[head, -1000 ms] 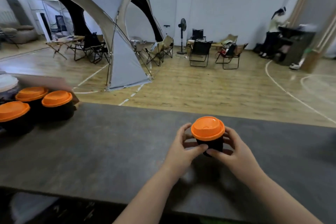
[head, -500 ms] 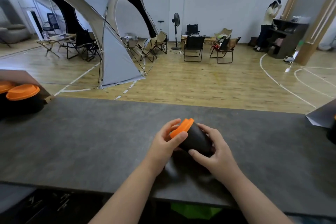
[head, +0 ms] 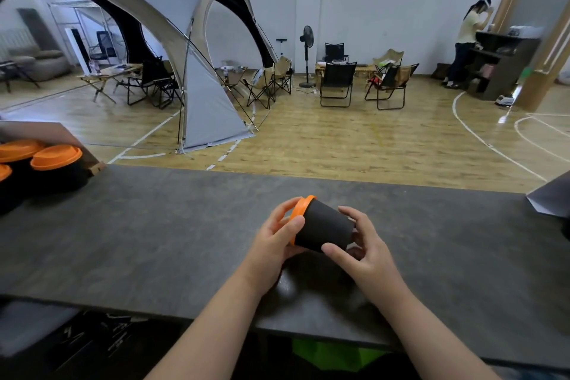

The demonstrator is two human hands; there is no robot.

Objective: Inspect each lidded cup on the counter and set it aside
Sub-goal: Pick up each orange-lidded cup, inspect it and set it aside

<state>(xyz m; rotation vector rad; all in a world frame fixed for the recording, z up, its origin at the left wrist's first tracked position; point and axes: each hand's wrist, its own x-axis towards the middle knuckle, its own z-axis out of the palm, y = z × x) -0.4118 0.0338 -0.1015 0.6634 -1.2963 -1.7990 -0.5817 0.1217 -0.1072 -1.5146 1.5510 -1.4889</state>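
Black cup (head: 327, 230) upright a second ago, now tipped sideways. Left hand (head: 271, 244) grips the orange lid (head: 298, 210) end; right hand (head: 367, 256) clasps the base. Inspection underway, set-aside pending.

Both hands (head: 274, 244) (head: 364, 251) hold a black cup (head: 324, 230) sideways above the counter (head: 154, 241)

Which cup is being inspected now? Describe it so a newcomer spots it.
Look midway along the dark grey counter. There the black cup with an orange lid is tipped sideways between the left hand and right hand, unlike the upright cups far left.
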